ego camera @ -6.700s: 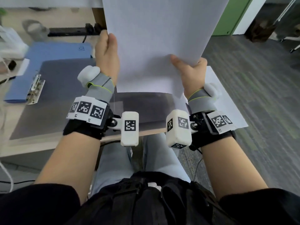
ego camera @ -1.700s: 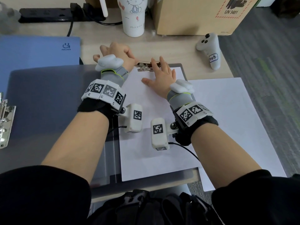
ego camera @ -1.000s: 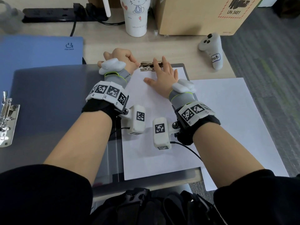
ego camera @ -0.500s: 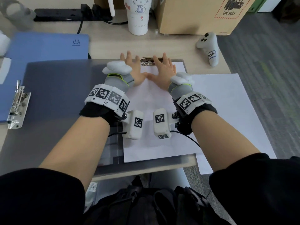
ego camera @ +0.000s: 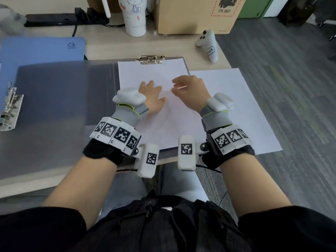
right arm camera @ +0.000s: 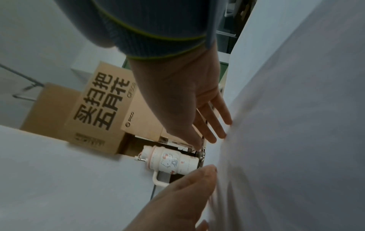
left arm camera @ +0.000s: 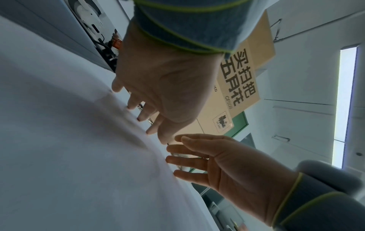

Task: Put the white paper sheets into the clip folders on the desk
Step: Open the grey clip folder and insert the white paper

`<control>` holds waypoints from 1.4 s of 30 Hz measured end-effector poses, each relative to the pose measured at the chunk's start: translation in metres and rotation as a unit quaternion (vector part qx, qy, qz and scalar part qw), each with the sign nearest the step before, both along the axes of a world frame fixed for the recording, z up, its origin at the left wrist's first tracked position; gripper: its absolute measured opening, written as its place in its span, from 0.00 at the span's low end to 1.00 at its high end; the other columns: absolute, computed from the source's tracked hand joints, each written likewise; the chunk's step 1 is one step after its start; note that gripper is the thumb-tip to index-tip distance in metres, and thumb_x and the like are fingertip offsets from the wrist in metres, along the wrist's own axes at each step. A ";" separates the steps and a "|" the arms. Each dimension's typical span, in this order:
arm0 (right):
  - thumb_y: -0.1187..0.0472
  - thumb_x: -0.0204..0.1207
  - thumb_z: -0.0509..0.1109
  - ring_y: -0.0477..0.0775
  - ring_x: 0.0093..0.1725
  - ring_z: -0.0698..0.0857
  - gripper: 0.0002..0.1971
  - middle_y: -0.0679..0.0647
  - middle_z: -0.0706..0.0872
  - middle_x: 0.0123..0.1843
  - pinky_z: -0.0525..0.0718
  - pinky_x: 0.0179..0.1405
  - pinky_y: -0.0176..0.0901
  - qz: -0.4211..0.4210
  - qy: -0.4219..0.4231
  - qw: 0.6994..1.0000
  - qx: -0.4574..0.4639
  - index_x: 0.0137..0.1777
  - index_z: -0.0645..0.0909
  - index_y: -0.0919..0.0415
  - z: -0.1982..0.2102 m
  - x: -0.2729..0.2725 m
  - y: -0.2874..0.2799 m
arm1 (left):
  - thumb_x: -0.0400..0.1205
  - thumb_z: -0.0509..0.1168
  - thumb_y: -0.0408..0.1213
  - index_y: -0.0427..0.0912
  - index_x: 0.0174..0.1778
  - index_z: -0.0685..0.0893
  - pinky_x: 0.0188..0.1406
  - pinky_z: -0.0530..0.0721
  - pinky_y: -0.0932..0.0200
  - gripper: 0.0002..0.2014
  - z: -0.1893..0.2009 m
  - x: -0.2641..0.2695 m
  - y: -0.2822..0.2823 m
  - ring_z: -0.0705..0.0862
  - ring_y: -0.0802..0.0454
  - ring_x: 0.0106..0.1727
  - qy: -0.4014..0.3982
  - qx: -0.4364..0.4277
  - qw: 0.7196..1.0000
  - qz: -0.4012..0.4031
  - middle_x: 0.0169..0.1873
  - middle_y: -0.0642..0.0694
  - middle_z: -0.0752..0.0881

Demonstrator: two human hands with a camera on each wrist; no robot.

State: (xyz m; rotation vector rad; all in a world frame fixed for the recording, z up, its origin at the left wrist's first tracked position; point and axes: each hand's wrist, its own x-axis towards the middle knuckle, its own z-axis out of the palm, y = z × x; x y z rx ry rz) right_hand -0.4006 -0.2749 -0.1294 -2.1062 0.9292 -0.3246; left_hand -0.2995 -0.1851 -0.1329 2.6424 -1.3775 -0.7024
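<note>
An open grey clip folder (ego camera: 63, 106) lies on the desk before me. On its right half a white sheet (ego camera: 154, 73) lies with its top edge under the metal clip (ego camera: 150, 59). My left hand (ego camera: 151, 91) rests flat on the middle of that sheet, and in the left wrist view its fingertips (left arm camera: 138, 115) touch the paper. My right hand (ego camera: 185, 86) hovers beside it with relaxed fingers (right arm camera: 217, 125) brushing the sheet and holding nothing. A second, blue folder (ego camera: 40, 51) lies open at the far left, its own clip (ego camera: 11, 108) bare.
More white sheets (ego camera: 236, 106) lie to the right of the grey folder, overhanging the desk's edge. At the back stand a cartoon-printed cup (ego camera: 134, 15), a cardboard box (ego camera: 196, 13), a white controller (ego camera: 209, 45) and a black power strip (ego camera: 60, 17).
Both hands have drawn back from the clip towards me, down the sheet. The left hand, curled at the clip a second ago, now lies flat.
</note>
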 end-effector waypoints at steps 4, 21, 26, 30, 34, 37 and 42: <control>0.62 0.74 0.70 0.54 0.45 0.84 0.14 0.56 0.90 0.51 0.83 0.59 0.53 -0.038 -0.021 0.999 -0.007 0.59 0.84 0.59 0.001 -0.037 0.002 | 0.77 0.47 0.53 0.34 0.52 0.76 0.62 0.69 0.50 0.25 0.002 -0.024 -0.006 0.72 0.36 0.66 0.037 0.002 0.998 -0.048 0.62 0.32 0.74; 0.54 0.77 0.66 0.66 0.73 0.70 0.25 0.64 0.75 0.71 0.75 0.67 0.57 -0.245 0.214 0.941 -0.096 0.69 0.73 0.67 -0.022 -0.155 -0.041 | 0.82 0.53 0.50 0.36 0.57 0.80 0.44 0.55 0.56 0.22 0.005 -0.118 -0.043 0.74 0.42 0.66 -0.011 0.000 0.986 -0.169 0.62 0.40 0.80; 0.43 0.75 0.68 0.65 0.74 0.68 0.33 0.65 0.75 0.71 0.72 0.67 0.57 -0.267 0.232 0.933 -0.068 0.68 0.72 0.71 -0.030 -0.160 -0.048 | 0.83 0.56 0.48 0.42 0.67 0.78 0.55 0.70 0.54 0.20 0.000 -0.115 -0.048 0.74 0.39 0.68 -0.039 -0.020 0.985 -0.164 0.69 0.42 0.76; 0.46 0.73 0.72 0.64 0.70 0.73 0.31 0.64 0.77 0.68 0.77 0.58 0.56 -0.279 0.198 0.937 -0.063 0.65 0.72 0.70 -0.028 -0.161 -0.050 | 0.84 0.56 0.47 0.47 0.72 0.74 0.64 0.65 0.54 0.21 0.001 -0.114 -0.050 0.69 0.40 0.73 -0.035 -0.019 0.986 -0.159 0.73 0.43 0.71; 0.55 0.71 0.73 0.66 0.64 0.78 0.23 0.62 0.80 0.63 0.78 0.50 0.52 -0.297 0.178 0.936 -0.065 0.61 0.75 0.66 -0.024 -0.164 -0.049 | 0.84 0.57 0.46 0.49 0.72 0.74 0.60 0.59 0.59 0.20 -0.001 -0.110 -0.051 0.68 0.42 0.74 -0.010 -0.054 0.987 -0.149 0.74 0.44 0.71; 0.67 0.70 0.65 0.69 0.55 0.82 0.13 0.64 0.83 0.56 0.79 0.45 0.49 -0.313 0.158 0.932 -0.087 0.55 0.79 0.66 -0.020 -0.164 -0.049 | 0.84 0.57 0.47 0.52 0.73 0.74 0.66 0.63 0.55 0.20 -0.005 -0.108 -0.051 0.67 0.40 0.74 -0.001 -0.055 0.988 -0.141 0.74 0.45 0.70; 0.67 0.71 0.64 0.67 0.55 0.83 0.14 0.62 0.85 0.57 0.75 0.44 0.44 -0.291 0.099 0.945 -0.113 0.56 0.82 0.60 -0.006 -0.157 -0.046 | 0.83 0.58 0.49 0.56 0.70 0.76 0.68 0.66 0.50 0.19 -0.011 -0.100 -0.056 0.67 0.39 0.73 0.037 -0.067 0.990 -0.119 0.71 0.45 0.73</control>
